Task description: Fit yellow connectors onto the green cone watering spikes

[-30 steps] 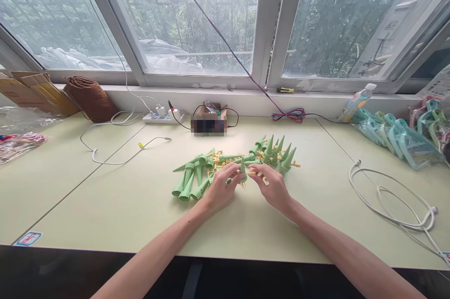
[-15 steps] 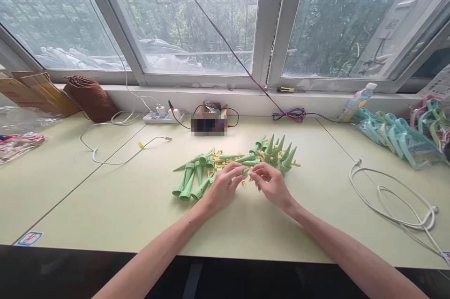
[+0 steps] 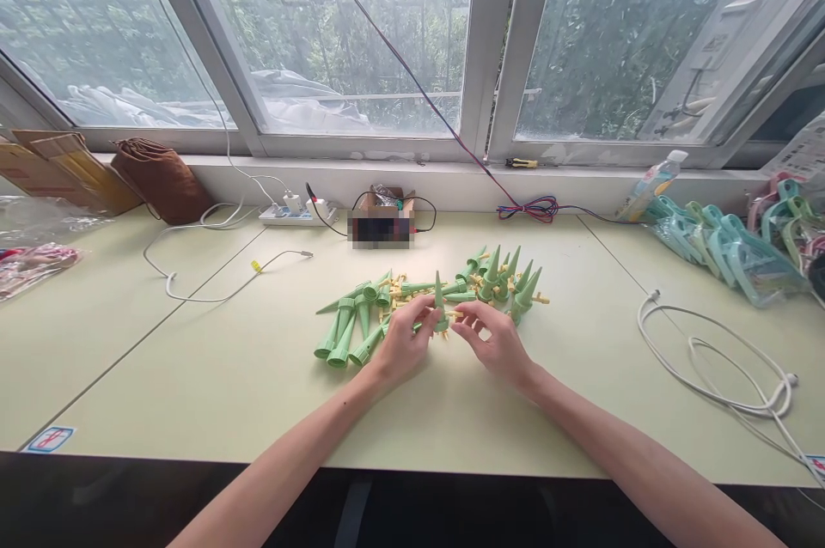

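A green plastic watering spike (image 3: 439,297) stands point up in my left hand (image 3: 407,337), whose thumb and fingers are closed on its lower part. A small yellow valve (image 3: 454,313) sticks out of its right side. My right hand (image 3: 495,338) is beside the valve, thumb and fingers parted around its end; any contact is too small to make out. Left of my hands lies a pile of green spikes (image 3: 348,333) with open collars. Beyond my right hand, several spikes with yellow valves (image 3: 541,300) stand point up in a cluster.
At the back are a power strip (image 3: 297,216), a small open box (image 3: 387,217) and a coiled red-and-blue cable (image 3: 528,209). White cables lie left (image 3: 219,300) and right (image 3: 722,398). Bagged teal plastic pieces (image 3: 751,260) and a bottle (image 3: 652,185) stand at the back right.
The spike in my left hand has turned from lying among the fingers to upright. My right hand's fingers have gone from a pinch to parted beside the valve.
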